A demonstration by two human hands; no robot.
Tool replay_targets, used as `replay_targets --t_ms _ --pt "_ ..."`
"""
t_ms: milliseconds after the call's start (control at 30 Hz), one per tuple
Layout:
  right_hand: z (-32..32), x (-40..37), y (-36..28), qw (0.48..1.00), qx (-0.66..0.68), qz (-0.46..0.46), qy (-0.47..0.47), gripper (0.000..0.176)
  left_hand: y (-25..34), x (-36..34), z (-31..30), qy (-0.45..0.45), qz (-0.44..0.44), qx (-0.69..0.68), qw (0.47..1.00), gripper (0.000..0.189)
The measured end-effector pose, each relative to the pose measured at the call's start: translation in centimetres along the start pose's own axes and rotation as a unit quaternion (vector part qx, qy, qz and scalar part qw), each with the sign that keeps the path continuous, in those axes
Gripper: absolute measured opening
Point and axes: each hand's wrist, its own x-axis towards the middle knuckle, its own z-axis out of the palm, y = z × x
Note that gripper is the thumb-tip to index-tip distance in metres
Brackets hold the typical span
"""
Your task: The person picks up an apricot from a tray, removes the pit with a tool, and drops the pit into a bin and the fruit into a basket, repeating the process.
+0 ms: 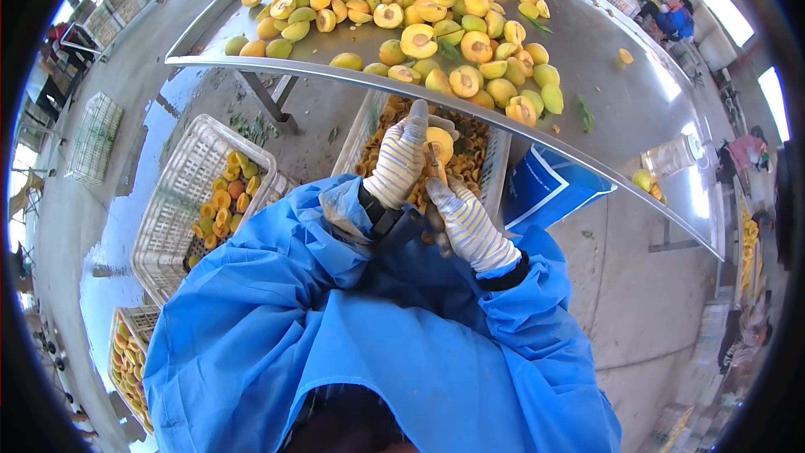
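Observation:
My left hand (401, 158), in a striped white work glove, is closed around a halved yellow peach (441, 143), its cut face turned up. In a matching glove, my right hand (471, 225) grips a slim hand tool (434, 164) whose tip meets the peach's cut face; its exact kind is hard to make out. Both hands are just below the near edge of the metal table, over a white crate (496, 169) full of brownish-orange pits or scraps. Many halved peaches (419, 40) lie cut side up or down on the table.
The metal table (625, 109) has a raised rim and carries a clear plastic jar (671, 156) at right. A blue bag (541, 189) stands beneath it. White crates (172, 193) holding peach halves stand at left, on a partly wet floor. Other people are in the background.

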Motion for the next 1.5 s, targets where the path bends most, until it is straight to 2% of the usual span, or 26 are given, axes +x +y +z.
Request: replay_targets --t_ms 67,133,267,500,600,700,800,867,1033,1133,1167,1233,1300,1333,1367,1400,1433,1467,1500 --pt "-0.3 -0.4 -1.2 0.996 0.06 0.056 -0.035 0.042 0.4 -0.3 0.4 0.004 0.017 -0.03 0.999 0.065" --pt "-1.1 -0.7 -1.9 0.979 0.153 0.106 -0.088 0.043 1.0 -0.3 0.1 -0.029 -0.008 -0.039 0.999 0.063" --pt "-1.4 -0.7 -2.2 0.964 0.2 0.108 -0.139 0.042 2.0 -0.7 1.2 -0.022 -0.016 -0.09 0.996 0.062" --pt "-1.2 -0.7 -2.1 0.941 0.282 0.085 -0.169 0.038 2.3 -0.5 1.3 -0.023 -0.055 -0.137 0.989 0.059" --pt "-1.1 -0.2 -1.8 0.926 0.324 0.08 -0.177 0.038 1.6 -0.5 1.5 -0.019 -0.029 -0.185 0.982 0.057" --pt "-0.6 -0.3 -1.9 0.93 0.324 0.069 -0.16 0.039 1.2 -0.2 0.9 -0.034 -0.005 -0.148 0.988 0.055" --pt "-1.0 -0.4 -1.9 0.929 0.32 0.077 -0.171 0.04 1.4 0.0 0.6 -0.088 -0.041 -0.166 0.981 0.055" --pt "-0.6 -0.5 -1.7 0.918 0.351 0.066 -0.172 0.04 1.5 0.3 1.1 -0.041 -0.049 -0.188 0.98 0.055" --pt "-0.6 -0.3 -1.6 0.902 0.374 0.055 -0.208 0.038 1.6 0.0 1.6 -0.048 -0.063 -0.269 0.96 0.056" --pt "-0.3 0.0 -1.5 0.876 0.395 0.045 -0.272 0.038 1.6 -0.3 2.1 -0.059 -0.135 -0.359 0.921 0.058" --pt "-0.2 0.0 -1.6 0.881 0.394 0.042 -0.26 0.038 0.5 0.5 1.5 -0.108 -0.143 -0.34 0.923 0.058" --pt "-0.2 0.0 -2.0 0.889 0.391 0.03 -0.237 0.038 0.3 0.9 1.4 -0.055 -0.102 -0.317 0.941 0.057" --pt "-1.0 -0.3 -2.5 0.906 0.366 -0.002 -0.214 0.038 0.7 1.3 1.2 0.021 -0.084 -0.276 0.957 0.055" --pt "-1.6 -0.5 -2.8 0.913 0.353 -0.02 -0.204 0.038 1.8 0.6 1.5 0.029 -0.031 -0.264 0.964 0.054" --pt "-2.2 -1.0 -3.2 0.941 0.29 -0.046 -0.166 0.036 1.5 1.1 0.4 0.041 0.01 -0.195 0.98 0.049" --pt "-2.3 -1.2 -3.8 0.986 0.141 -0.049 -0.08 0.037 1.2 1.8 -1.2 0.051 0.053 -0.124 0.99 0.045" --pt "-2.2 -1.6 -4.4 0.999 -0.01 -0.051 0.011 0.037 1.6 1.6 -2.6 0.081 0.092 -0.054 0.991 0.039" --pt "-2.4 -2.0 -4.6 0.981 -0.157 -0.05 0.105 0.038 2.8 1.1 -4.4 0.022 0.119 -0.016 0.993 0.034" --pt "-6.2 0.7 -0.8 0.88 -0.408 -0.181 0.16 0.045 3.7 0.3 -5.7 0.042 0.142 0.025 0.989 0.029"
